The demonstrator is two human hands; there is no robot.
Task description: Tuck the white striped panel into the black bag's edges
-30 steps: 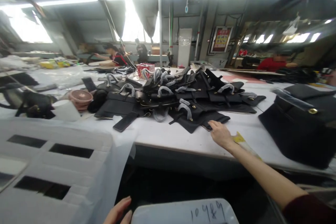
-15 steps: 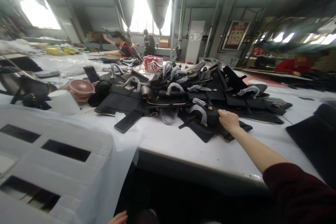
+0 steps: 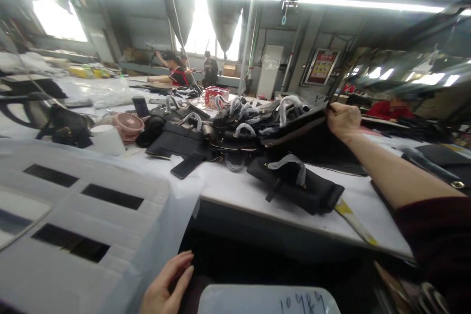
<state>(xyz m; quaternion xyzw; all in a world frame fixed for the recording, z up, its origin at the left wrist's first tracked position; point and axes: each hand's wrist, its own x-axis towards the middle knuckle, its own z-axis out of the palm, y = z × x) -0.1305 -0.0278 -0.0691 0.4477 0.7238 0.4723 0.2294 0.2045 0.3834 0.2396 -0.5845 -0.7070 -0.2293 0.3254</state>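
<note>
Right sleeve — dark maroon

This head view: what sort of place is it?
Likely a bag workshop: black bags with wrapped handles are heaped on a white table, and other people appear farther back.

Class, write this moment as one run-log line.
right hand: gripping black bag by its edge | left hand: open, holding nothing visible | front bag: lying on white table
</note>
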